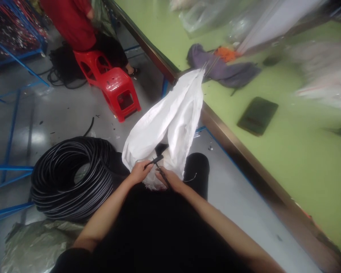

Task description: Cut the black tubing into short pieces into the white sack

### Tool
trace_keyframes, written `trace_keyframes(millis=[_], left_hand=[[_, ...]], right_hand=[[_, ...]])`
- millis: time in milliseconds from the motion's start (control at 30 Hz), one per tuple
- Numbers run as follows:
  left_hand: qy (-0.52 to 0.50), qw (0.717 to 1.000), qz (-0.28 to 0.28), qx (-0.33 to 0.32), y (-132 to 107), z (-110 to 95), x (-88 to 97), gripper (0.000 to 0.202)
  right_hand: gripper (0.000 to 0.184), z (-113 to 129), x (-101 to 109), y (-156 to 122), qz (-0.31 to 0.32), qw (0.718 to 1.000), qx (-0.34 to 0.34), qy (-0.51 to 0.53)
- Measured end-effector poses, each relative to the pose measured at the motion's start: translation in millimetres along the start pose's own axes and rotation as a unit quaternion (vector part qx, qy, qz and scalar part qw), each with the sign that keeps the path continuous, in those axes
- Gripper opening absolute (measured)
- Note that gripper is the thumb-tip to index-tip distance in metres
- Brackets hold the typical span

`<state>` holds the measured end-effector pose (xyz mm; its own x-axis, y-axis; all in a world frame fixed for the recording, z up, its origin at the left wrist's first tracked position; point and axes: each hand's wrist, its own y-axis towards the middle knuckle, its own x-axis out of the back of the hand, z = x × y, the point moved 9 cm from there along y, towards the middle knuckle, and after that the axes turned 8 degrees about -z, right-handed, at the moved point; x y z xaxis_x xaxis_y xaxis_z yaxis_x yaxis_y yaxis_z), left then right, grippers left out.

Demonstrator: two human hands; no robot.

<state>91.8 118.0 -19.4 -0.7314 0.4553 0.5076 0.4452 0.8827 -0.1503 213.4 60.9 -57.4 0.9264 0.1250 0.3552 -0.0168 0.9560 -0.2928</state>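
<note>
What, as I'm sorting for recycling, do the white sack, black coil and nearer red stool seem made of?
White sack: probably woven plastic, matte, with creases and a frayed edge.
Black coil: likely rubber or plastic sheathing, softly shiny along its turns; any core is hidden.
Nearer red stool: apparently moulded plastic, glossy, with highlights and cut-out sides.

Seen at upper left: two red stools [118, 81] close together on the grey floor [69, 112], with a person in a red top [68, 24] seated on the farther one. Behind, in a blue rack [22, 56], a tangled reddish bundle [13, 30], possibly wires, though blurred. At lower left, a crumpled grey-green plastic sheet [39, 244]. Across the green tabletop [301, 167]: a purple-grey cloth [231, 74], an orange cloth [226, 54] against it, a dark rectangular pad [257, 115] lying apart, and clear plastic bags [200, 17] farther back.
</note>
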Motion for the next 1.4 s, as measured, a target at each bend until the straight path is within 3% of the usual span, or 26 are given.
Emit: trace_keyframes(millis=[167, 467, 800, 933, 1067, 1233, 1300, 1400], left_hand=[[0.0, 1.0, 0.019, 0.009, 3.4, 8.2, -7.8, 0.036], [0.014, 0.996, 0.061, 0.057, 14.4, 26.1, -28.3, 0.038], [0.005, 0.995, 0.074, 0.064, 12.8, 34.4, -29.5, 0.039], [-0.006, 0.995, 0.077, 0.063, 9.6, 28.8, -27.9, 0.041], [-0.085, 0.989, 0.109, 0.05, 1.4, 17.4, -36.2, 0.035], [-0.1, 0.986, 0.13, 0.046, -9.8, 11.8, -37.9, 0.066], [-0.077, 0.99, 0.114, 0.026, -11.3, 9.1, -30.7, 0.06], [-0.052, 0.994, 0.091, 0.003, -11.0, 7.3, -20.4, 0.035]], right_hand=[[0.028, -2.5, -3.9, -1.8, 0.008, 1.0, -0.005, -0.017], [0.036, -27.4, -4.9, -2.6, -0.051, 0.998, -0.029, -0.023], [0.04, -35.6, -5.0, 0.8, -0.056, 0.998, -0.028, -0.002], [0.044, -33.5, 1.8, 2.1, -0.061, 0.996, -0.062, 0.023], [0.048, -18.1, -0.7, 3.7, -0.014, 0.99, -0.086, 0.112], [0.043, 4.6, 3.5, 6.5, -0.01, 0.987, -0.051, 0.151], [0.042, 4.3, 11.0, 8.0, -0.041, 0.986, -0.059, 0.15], [0.043, 2.4, 19.3, 9.9, -0.07, 0.984, -0.069, 0.146]])
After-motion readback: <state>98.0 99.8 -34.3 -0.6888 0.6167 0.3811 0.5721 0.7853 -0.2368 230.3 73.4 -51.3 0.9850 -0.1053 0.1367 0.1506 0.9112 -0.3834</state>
